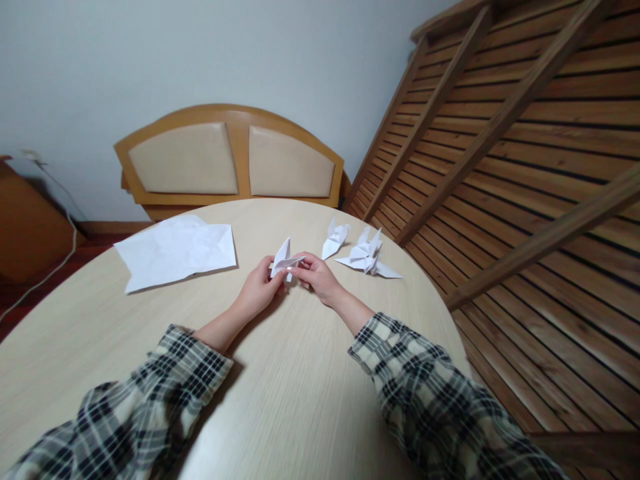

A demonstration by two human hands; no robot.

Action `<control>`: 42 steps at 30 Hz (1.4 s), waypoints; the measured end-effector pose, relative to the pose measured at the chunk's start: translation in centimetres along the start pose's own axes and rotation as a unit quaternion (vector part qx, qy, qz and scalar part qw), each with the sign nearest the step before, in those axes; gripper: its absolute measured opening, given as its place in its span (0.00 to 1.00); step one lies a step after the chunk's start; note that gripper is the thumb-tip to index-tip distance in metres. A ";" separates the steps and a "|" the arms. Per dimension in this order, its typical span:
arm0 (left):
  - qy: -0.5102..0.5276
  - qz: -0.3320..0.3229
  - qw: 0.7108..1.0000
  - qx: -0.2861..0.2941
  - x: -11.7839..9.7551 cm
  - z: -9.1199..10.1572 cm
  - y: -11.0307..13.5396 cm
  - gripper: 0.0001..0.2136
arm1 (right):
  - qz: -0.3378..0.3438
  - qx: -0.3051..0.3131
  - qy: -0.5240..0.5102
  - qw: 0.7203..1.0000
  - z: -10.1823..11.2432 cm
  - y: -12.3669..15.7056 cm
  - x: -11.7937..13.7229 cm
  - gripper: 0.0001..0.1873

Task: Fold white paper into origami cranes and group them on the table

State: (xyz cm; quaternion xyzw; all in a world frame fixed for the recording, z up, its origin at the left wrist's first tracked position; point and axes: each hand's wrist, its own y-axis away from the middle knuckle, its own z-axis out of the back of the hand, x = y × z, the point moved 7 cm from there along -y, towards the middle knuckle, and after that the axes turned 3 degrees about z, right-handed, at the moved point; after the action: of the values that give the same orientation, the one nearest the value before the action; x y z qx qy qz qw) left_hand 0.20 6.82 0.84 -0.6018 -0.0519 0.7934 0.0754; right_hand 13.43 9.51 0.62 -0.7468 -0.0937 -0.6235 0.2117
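Note:
Between my hands, just above the table, is a white origami crane (283, 255) with one pointed flap standing up and another slanting right. My left hand (261, 287) grips it from the left, thumb on the near side. The fingers of my right hand (317, 277) pinch its right part, and some of the folds are hidden behind them. To the right of my hands, several folded white paper cranes (367, 253) lie close together, overlapping. One more paper crane (335, 238) sits a little farther back, nearer to my right hand.
White paper sheets (180, 250), creased and loosely stacked, lie on the left of the round pale wooden table (280, 400). Behind the table stands a padded wooden headboard (240, 153) against the wall. A slatted wooden frame (525, 200) leans along the right side.

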 end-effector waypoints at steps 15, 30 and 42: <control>0.070 0.027 0.997 -0.025 0.2 0.4 -0.4 0.11 | 0.085 0.006 0.108 0.990 -0.3 0.2 0.1 0.13; 0.158 0.029 0.987 0.001 0.1 -0.1 -0.2 0.05 | 0.053 -0.020 0.124 0.991 0.2 0.1 -0.3 0.16; 0.165 0.028 0.984 0.064 -0.3 -0.8 -0.2 0.08 | 0.023 -0.015 0.095 0.995 0.2 0.2 -0.1 0.12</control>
State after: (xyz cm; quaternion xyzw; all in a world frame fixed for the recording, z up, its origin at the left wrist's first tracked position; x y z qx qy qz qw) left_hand 1.07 6.94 0.89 -0.7193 0.0294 0.6870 0.0989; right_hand 13.64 9.42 0.45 -0.6892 -0.0467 -0.6880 0.2222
